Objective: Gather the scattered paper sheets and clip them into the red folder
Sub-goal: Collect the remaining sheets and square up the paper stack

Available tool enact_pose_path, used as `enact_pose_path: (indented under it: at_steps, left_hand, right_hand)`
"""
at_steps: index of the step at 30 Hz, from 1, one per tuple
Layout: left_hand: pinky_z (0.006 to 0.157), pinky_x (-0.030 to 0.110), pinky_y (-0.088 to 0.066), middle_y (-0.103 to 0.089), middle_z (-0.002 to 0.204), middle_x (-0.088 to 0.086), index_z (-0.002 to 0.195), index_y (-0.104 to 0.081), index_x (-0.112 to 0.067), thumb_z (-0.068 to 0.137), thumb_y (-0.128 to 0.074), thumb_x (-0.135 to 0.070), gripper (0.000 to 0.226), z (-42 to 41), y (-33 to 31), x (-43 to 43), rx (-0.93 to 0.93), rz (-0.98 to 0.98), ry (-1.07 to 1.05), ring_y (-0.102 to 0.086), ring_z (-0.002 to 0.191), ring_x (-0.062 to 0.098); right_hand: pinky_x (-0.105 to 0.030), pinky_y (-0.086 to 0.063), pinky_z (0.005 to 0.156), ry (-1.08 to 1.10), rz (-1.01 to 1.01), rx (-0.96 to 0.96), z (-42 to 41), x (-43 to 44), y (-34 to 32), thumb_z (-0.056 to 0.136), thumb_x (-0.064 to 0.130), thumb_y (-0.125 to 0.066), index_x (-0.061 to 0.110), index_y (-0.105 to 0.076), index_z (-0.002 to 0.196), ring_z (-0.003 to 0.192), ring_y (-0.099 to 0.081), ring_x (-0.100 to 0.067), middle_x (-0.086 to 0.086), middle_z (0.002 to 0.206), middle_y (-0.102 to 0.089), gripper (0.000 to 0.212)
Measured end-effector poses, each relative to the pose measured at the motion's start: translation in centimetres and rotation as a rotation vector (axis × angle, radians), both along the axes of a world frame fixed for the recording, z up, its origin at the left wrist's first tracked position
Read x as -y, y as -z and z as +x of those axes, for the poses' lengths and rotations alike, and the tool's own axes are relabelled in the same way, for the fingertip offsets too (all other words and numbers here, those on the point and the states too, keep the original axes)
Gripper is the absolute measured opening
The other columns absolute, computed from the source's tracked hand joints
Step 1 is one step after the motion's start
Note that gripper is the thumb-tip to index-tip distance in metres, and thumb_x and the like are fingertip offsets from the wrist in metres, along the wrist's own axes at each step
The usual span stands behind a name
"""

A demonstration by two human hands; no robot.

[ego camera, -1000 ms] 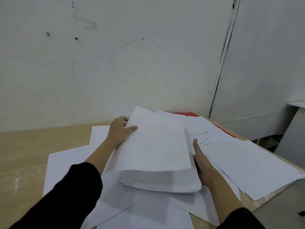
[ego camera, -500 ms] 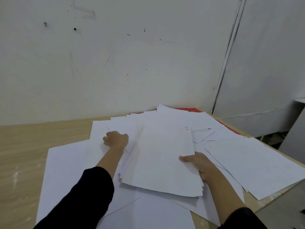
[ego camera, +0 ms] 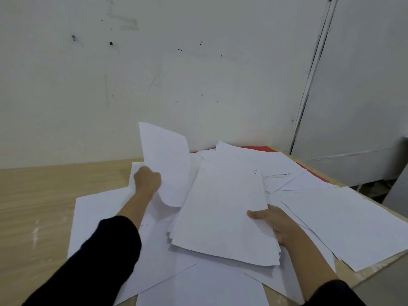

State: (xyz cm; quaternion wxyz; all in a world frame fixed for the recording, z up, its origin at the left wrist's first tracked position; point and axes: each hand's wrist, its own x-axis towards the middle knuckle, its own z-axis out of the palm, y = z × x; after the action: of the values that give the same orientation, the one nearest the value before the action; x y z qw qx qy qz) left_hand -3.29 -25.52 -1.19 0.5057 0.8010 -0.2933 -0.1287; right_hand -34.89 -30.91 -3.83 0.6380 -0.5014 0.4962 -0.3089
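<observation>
White paper sheets lie scattered over the wooden table (ego camera: 39,195). My right hand (ego camera: 276,224) grips the right edge of a gathered stack of sheets (ego camera: 223,213), thumb on top, holding it just above the loose sheets. My left hand (ego camera: 146,181) is curled round the edge of a single sheet (ego camera: 165,160), which stands lifted and bent, left of the stack. The red folder (ego camera: 256,148) lies at the table's far right corner, mostly hidden under sheets; only red strips show.
A white wall stands right behind the table. More loose sheets (ego camera: 353,224) spread to the table's right edge, some overhanging it. A grey door panel (ego camera: 357,85) and a grey cabinet (ego camera: 397,186) stand to the right of the table.
My left hand let go of the stack, reached to the loose sheets on the left and lifted one up. My right hand shifted its grip and lowered the stack flatter.
</observation>
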Motion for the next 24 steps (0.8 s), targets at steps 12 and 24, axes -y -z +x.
enact_pose_path:
  at_steps: [12,24]
  left_hand:
    - [0.066,0.037,-0.041,-0.056,0.111,0.034,0.109,-0.053,0.014,0.088,-0.046,0.003,0.025,6.8,1.0,-3.1,0.025,0.359,0.075,-0.058,0.099,0.045]
    - [0.100,0.033,-0.030,-0.045,0.132,0.016,0.128,-0.044,-0.007,0.090,-0.057,-0.023,0.043,4.3,-0.3,-2.0,0.191,0.701,0.022,-0.034,0.126,0.033]
  right_hand:
    - [-0.036,-0.056,0.062,0.008,-0.004,-0.017,0.1,-0.1,0.1,0.079,-0.003,-0.070,-0.004,-0.065,0.105,0.081,-0.070,-0.035,-0.021,0.095,-0.072,0.026]
    - [-0.034,-0.055,0.061,0.005,-0.001,-0.025,0.2,-0.2,-0.1,0.080,-0.002,-0.070,-0.006,-0.063,0.107,0.079,-0.069,-0.033,-0.021,0.097,-0.071,0.028]
